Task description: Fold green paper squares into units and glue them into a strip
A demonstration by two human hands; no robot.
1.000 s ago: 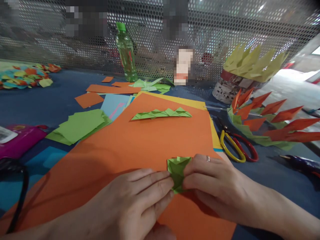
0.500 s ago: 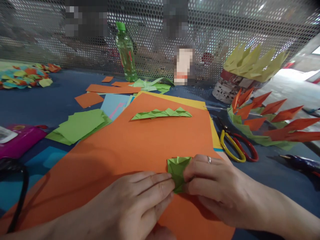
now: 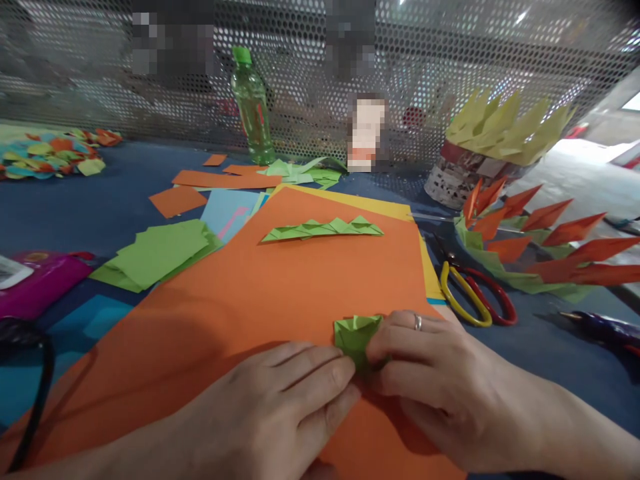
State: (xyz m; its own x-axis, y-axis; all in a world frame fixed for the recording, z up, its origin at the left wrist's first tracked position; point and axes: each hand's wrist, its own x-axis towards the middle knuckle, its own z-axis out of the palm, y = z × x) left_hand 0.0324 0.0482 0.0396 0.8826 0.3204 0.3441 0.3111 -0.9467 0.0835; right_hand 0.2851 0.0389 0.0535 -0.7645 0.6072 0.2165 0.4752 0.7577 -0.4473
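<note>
A small folded piece of green paper (image 3: 356, 337) lies on a large orange sheet (image 3: 300, 287), low in the head view. My left hand (image 3: 295, 400) presses its fingertips on the paper's lower left edge, fingers close together. Curled round the right side of the paper, my right hand (image 3: 430, 380) grips it between thumb and fingers; it wears a ring. The fingers hide the paper's lower part. Farther up the orange sheet rests a folded green paper strip (image 3: 325, 229) with a zigzag top edge.
On the right are yellow-and-red-handled scissors (image 3: 477, 293), a ring of orange paper points (image 3: 540, 240), a yellow paper crown (image 3: 505, 137) and a pen-like tool (image 3: 607, 328). On the left lie green paper squares (image 3: 160, 253) and a purple object (image 3: 47, 280). A green bottle (image 3: 253, 110) stands behind.
My left fingertips have slid slightly right over the green paper. Its lower part now appears folded up or covered by my fingers. The right hand has barely moved.
</note>
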